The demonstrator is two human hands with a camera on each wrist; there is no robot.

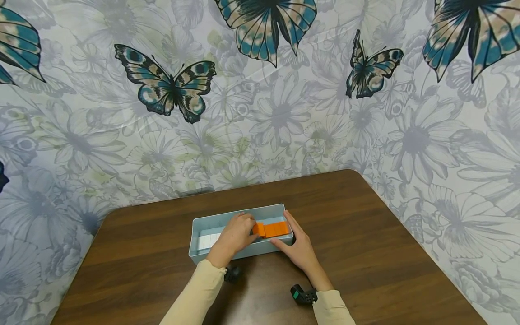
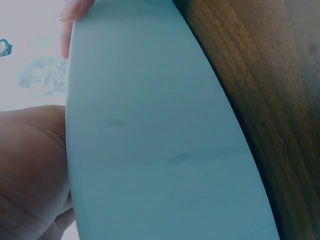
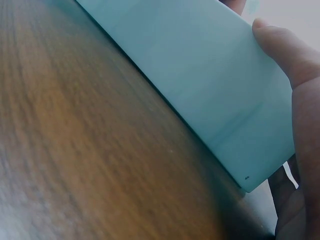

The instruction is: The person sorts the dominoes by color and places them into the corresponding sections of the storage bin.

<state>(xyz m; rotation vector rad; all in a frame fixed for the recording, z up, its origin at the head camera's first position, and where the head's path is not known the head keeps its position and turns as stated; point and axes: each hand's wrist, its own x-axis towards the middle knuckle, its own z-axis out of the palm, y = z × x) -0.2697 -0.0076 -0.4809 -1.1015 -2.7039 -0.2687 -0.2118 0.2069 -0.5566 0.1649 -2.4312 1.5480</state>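
A long light-blue plastic box (image 1: pixel 262 248) stands on the table, its near wall filling much of both wrist views. My left hand (image 1: pixel 234 235) reaches over that wall into the box, fingers curled at an orange block (image 1: pixel 258 229); its fingertips are partly hidden. This block sits slightly askew beside a row of flat orange blocks (image 1: pixel 277 229) at the box's right end. White blocks (image 1: pixel 208 241) lie in the left end. With thumb on the near wall and fingers around the right end, my right hand (image 1: pixel 301 251) grips the box; its thumb (image 3: pixel 277 42) shows at the rim.
The brown wooden table (image 1: pixel 365 253) extends around the box on every side. Behind it hangs a cloth or wall covering (image 1: pixel 280 117) printed with flowers and butterflies. Dark bands with devices sit on the left wrist (image 1: pixel 233 274) and the right wrist (image 1: pixel 304 294).
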